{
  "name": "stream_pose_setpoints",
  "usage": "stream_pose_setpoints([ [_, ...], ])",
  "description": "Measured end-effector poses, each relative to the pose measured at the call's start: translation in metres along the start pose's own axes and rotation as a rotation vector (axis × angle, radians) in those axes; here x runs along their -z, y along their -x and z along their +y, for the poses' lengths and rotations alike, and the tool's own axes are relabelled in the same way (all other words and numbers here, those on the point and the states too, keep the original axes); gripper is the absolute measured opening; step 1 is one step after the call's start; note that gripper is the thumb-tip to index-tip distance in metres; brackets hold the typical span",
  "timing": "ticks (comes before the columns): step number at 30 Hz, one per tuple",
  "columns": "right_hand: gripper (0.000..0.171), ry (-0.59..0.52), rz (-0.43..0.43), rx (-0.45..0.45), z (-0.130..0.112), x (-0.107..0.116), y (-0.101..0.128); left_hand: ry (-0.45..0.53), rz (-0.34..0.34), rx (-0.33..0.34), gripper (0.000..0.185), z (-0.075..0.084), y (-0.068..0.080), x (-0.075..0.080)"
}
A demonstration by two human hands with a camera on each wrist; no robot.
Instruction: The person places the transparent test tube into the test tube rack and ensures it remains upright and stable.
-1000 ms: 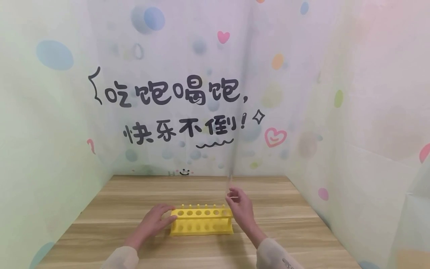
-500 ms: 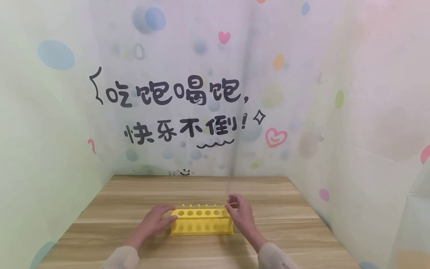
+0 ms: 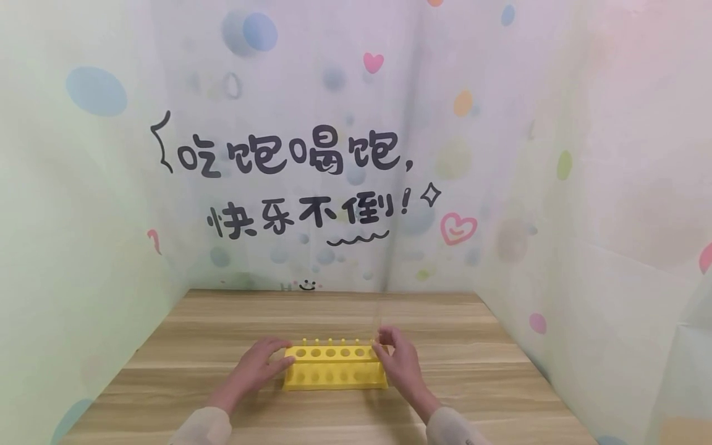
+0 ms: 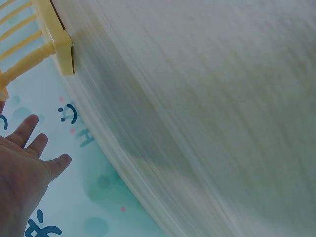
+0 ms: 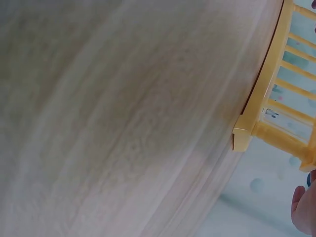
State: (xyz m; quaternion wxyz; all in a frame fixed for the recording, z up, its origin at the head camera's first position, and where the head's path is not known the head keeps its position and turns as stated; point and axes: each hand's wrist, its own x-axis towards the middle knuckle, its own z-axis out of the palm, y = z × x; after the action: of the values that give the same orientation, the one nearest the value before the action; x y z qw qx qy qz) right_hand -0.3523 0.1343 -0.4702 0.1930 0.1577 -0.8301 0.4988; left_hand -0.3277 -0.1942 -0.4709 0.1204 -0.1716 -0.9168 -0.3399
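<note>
A yellow test tube rack [image 3: 336,384] with a row of round holes and short pegs along its back stands upright on the table. My left hand [image 3: 260,361] holds its left end, thumb on the top plate; in the left wrist view the other fingers [image 4: 37,144] are spread away from it. At the right end, my right hand [image 3: 402,358] pinches a clear test tube [image 3: 377,329], faint and upright, over the end hole. How deep the tube sits is hard to see. Only part of the right hand shows in the right wrist view.
The wood-grain table [image 3: 233,321] reaches back to a white wall sheet [image 3: 311,259] with dark lettering and coloured dots. Similar sheets enclose the left and right sides. The rack's pegs stick up behind the holes.
My right hand has moved down toward the rack's right end, lowering the test tube with it. The left hand keeps its place on the rack.
</note>
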Motion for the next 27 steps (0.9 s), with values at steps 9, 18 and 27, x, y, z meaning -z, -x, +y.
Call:
stream_pose_setpoints([
  [9, 0.039, 0.047, 0.017, -0.013, 0.0033, -0.0006, 0.0043, -0.004, 0.013, -0.028, 0.042, -0.0013, -0.0003, -0.0021],
  [18, 0.038, 0.05, 0.033, 0.004, 0.006, -0.0002, 0.0043, -0.062, -0.008, 0.002, 0.043, 0.0005, -0.0028, -0.0006],
  [27, 0.038, 0.033, 0.044, 0.039, 0.0051, 0.0068, 0.0016, -0.095, -0.024, 0.048, 0.054, 0.0078, -0.0053, 0.004],
])
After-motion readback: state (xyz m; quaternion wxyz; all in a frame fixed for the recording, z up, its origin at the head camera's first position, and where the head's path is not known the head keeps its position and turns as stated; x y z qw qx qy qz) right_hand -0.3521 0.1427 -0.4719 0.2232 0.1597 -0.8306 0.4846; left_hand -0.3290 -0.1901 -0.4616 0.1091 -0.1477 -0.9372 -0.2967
